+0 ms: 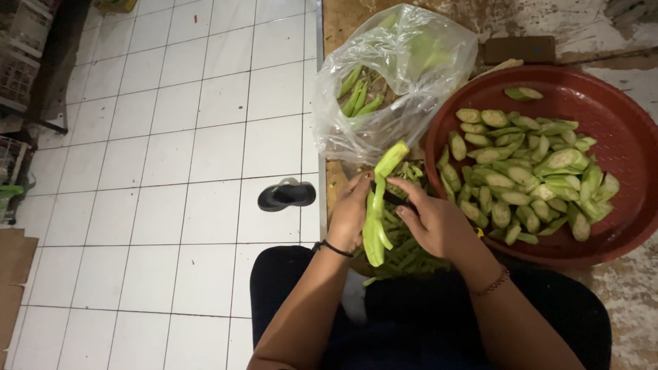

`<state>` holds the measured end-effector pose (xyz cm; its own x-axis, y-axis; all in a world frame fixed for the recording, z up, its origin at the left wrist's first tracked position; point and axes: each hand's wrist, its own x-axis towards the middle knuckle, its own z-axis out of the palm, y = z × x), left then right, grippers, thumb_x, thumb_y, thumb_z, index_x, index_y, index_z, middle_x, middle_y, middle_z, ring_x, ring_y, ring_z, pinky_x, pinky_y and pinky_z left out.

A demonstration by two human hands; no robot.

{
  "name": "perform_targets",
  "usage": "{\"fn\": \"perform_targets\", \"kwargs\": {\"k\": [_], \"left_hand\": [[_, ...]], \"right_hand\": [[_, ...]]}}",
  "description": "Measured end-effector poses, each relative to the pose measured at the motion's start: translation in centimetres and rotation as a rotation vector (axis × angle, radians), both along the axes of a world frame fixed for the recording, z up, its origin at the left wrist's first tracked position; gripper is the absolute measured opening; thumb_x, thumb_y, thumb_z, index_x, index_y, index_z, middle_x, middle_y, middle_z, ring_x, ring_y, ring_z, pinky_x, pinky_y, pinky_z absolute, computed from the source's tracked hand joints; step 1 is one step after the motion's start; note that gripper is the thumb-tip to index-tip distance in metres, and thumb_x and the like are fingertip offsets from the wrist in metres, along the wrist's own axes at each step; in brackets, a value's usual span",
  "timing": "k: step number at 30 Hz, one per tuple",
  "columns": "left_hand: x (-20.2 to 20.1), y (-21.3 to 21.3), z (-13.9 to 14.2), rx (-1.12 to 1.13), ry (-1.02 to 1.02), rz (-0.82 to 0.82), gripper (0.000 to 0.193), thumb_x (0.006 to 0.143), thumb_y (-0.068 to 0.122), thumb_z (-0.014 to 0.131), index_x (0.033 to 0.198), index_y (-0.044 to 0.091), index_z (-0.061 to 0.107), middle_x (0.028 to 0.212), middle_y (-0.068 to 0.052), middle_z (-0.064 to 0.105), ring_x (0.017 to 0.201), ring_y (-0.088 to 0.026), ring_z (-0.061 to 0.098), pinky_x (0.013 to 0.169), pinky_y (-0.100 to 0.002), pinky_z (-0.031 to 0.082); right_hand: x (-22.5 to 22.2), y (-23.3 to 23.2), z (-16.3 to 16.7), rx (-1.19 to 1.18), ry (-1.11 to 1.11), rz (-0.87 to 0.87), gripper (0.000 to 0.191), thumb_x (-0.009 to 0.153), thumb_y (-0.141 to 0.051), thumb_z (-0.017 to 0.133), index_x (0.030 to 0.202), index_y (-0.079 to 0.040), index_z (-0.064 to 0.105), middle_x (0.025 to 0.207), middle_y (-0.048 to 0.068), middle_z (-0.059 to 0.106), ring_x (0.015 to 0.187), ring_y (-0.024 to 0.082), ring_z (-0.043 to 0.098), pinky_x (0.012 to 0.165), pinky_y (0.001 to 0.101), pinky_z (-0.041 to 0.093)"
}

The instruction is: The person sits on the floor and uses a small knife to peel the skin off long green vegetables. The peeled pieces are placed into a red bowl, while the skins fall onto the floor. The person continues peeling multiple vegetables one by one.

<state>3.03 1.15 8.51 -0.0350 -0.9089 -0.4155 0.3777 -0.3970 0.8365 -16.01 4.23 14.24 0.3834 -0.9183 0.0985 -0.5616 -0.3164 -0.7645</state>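
My left hand (349,216) grips a long green gourd (379,205), held upright with a strip of peel hanging off it. My right hand (439,223) presses a small dark-handled blade (396,200) against the gourd's side. Under both hands lies a heap of green peelings (411,255). To the right stands a large red round tray (617,137) holding several pale green gourd slices (528,175).
A clear plastic bag (394,75) with more whole gourds lies behind my hands. A black sandal (286,194) sits on the white tiled floor (171,137) to the left. My dark-clothed lap fills the bottom.
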Motion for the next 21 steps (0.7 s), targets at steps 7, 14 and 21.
{"fn": "perform_targets", "kwargs": {"k": [7, 14, 21], "left_hand": [[-0.5, 0.4, -0.7, -0.029, 0.035, 0.022, 0.032, 0.108, 0.026, 0.052, 0.126, 0.003, 0.064, 0.093, -0.006, 0.065, 0.075, -0.011, 0.060, 0.063, -0.025, 0.050], [-1.0, 0.7, -0.6, -0.089, 0.080, -0.031, 0.032, 0.111, 0.024, 0.049, 0.126, -0.001, 0.062, 0.094, -0.006, 0.064, 0.077, -0.012, 0.058, 0.065, -0.027, 0.048], [-1.1, 1.1, 0.1, -0.079, 0.030, -0.074, 0.036, 0.108, 0.026, 0.048, 0.132, 0.003, 0.062, 0.103, -0.004, 0.068, 0.086, -0.010, 0.061, 0.075, -0.024, 0.051]], "right_hand": [[0.6, 0.2, -1.3, -0.120, 0.038, -0.060, 0.048, 0.098, -0.021, 0.061, 0.145, -0.018, 0.051, 0.059, 0.010, 0.057, 0.053, 0.030, 0.059, 0.051, 0.0433, 0.045], [0.8, 0.0, -2.2, -0.160, 0.076, -0.118, 0.039, 0.098, -0.021, 0.061, 0.137, -0.015, 0.056, 0.069, 0.009, 0.066, 0.062, 0.030, 0.066, 0.055, 0.0421, 0.049], [0.7, 0.1, -1.6, -0.176, 0.040, -0.113, 0.033, 0.097, -0.021, 0.062, 0.130, -0.014, 0.060, 0.078, 0.008, 0.071, 0.068, 0.030, 0.069, 0.058, 0.0416, 0.050]]}}
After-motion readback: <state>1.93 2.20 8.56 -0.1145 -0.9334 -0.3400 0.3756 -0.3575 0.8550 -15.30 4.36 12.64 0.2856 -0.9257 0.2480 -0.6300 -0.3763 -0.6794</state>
